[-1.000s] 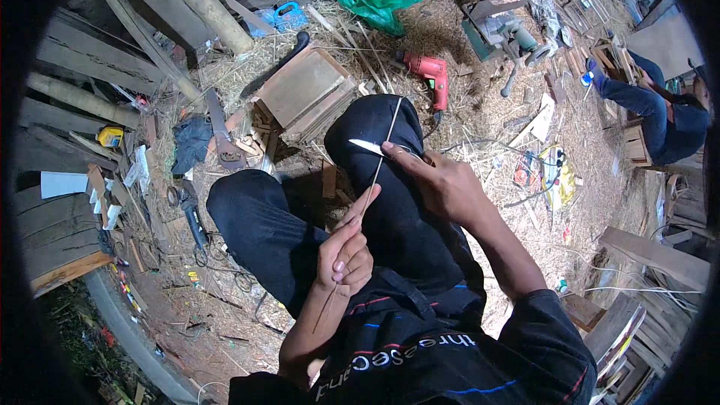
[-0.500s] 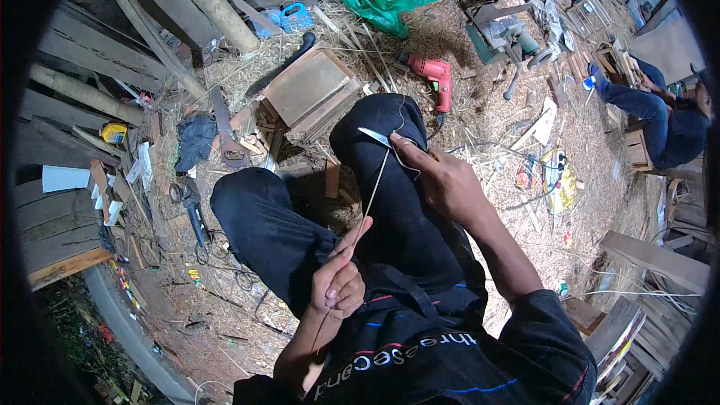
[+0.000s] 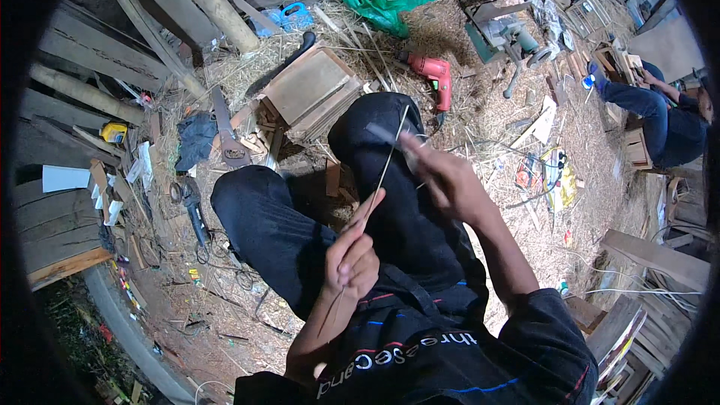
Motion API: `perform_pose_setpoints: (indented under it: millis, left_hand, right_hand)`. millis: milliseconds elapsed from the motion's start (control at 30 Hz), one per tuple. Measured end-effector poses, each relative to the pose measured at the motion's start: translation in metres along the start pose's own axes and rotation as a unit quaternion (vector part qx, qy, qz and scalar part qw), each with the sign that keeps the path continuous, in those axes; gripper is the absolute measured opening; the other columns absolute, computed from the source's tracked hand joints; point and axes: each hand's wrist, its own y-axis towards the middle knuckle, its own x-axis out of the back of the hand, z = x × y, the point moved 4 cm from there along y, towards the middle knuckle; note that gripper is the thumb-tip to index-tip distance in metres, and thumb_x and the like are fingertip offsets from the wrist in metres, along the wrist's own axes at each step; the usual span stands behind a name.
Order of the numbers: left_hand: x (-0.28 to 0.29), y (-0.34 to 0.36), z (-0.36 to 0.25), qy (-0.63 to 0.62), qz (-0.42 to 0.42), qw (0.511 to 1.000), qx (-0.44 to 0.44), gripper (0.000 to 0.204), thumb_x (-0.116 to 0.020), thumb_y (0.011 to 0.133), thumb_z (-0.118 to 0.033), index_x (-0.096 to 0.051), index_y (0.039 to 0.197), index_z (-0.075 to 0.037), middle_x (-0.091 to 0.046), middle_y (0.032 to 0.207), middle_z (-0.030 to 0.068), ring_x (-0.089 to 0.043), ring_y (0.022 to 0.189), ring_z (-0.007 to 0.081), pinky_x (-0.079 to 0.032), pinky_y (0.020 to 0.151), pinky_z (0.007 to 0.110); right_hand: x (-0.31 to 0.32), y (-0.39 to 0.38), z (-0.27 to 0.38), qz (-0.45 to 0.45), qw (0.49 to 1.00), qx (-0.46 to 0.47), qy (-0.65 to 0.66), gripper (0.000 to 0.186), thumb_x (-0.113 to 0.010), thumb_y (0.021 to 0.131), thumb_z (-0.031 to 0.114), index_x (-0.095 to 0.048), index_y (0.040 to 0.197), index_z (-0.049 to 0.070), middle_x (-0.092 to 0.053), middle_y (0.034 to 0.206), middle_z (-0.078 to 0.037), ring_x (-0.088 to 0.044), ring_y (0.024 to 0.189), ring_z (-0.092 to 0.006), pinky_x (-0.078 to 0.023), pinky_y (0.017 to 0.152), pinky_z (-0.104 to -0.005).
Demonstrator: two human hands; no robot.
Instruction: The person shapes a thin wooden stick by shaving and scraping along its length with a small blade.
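Note:
My left hand [image 3: 352, 261] is closed around a thin pale wooden strip [image 3: 388, 160], which slants up and to the right above my thigh. The strip's lower part runs back past the wrist along the forearm. In my right hand [image 3: 452, 181] is a small knife [image 3: 382, 133], its blade smeared by motion and pointing left. The blade lies beside the strip's upper part; whether they touch, I cannot tell. My right fingers hide the knife's handle.
A stack of flat boards [image 3: 311, 90] lies beyond my knees, with a red power drill [image 3: 435, 75] to its right. A handsaw [image 3: 226, 131] and a black angle grinder [image 3: 193, 214] lie at left. Another person [image 3: 660, 116] sits at far right. Shavings cover the ground.
My left hand has moved up and slightly right with the strip. The strip's tip reaches higher, past the blade. My right hand has shifted slightly, and the curled shaving near it looks different.

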Motion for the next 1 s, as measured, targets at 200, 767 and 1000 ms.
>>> perform_pose_setpoints:
  millis: [200, 767, 1000]
  left_hand:
    - [-0.001, 0.025, -0.006, 0.046, 0.005, 0.999, 0.008, 0.048, -0.021, 0.104, -0.013, -0.011, 0.152, -0.010, -0.032, 0.046, -0.0008, -0.025, 0.030, 0.0044, -0.023, 0.026, 0.018]
    - [-0.002, 0.014, -0.003, 0.136, -0.019, 0.991, -0.007, 0.048, -0.021, 0.104, -0.013, -0.012, 0.152, -0.010, -0.030, 0.045, -0.0019, -0.022, 0.028, 0.0038, -0.021, 0.025, 0.018]
    - [-0.002, 0.034, -0.006, 0.147, -0.046, 0.988, -0.032, 0.046, -0.022, 0.105, -0.014, -0.020, 0.150, -0.009, -0.031, 0.046, -0.0026, -0.022, 0.028, 0.0031, -0.020, 0.024, 0.018]
  right_hand:
    - [-0.001, 0.000, 0.008, 0.197, 0.970, 0.006, -0.143, 0.071, -0.058, 0.084, 0.013, -0.033, 0.146, 0.038, -0.052, 0.070, -0.012, -0.058, 0.059, -0.0337, -0.048, 0.054, -0.0456]
    - [0.008, 0.005, 0.010, 0.201, 0.966, -0.003, -0.163, 0.082, -0.061, 0.070, -0.002, -0.042, 0.143, 0.032, -0.053, 0.076, -0.010, -0.058, 0.062, -0.0291, -0.050, 0.058, -0.0387]
    - [0.000, 0.000, 0.009, 0.218, 0.954, 0.013, -0.206, 0.076, -0.059, 0.081, 0.017, -0.030, 0.146, 0.044, -0.052, 0.074, -0.010, -0.057, 0.054, -0.0305, -0.049, 0.048, -0.0410]
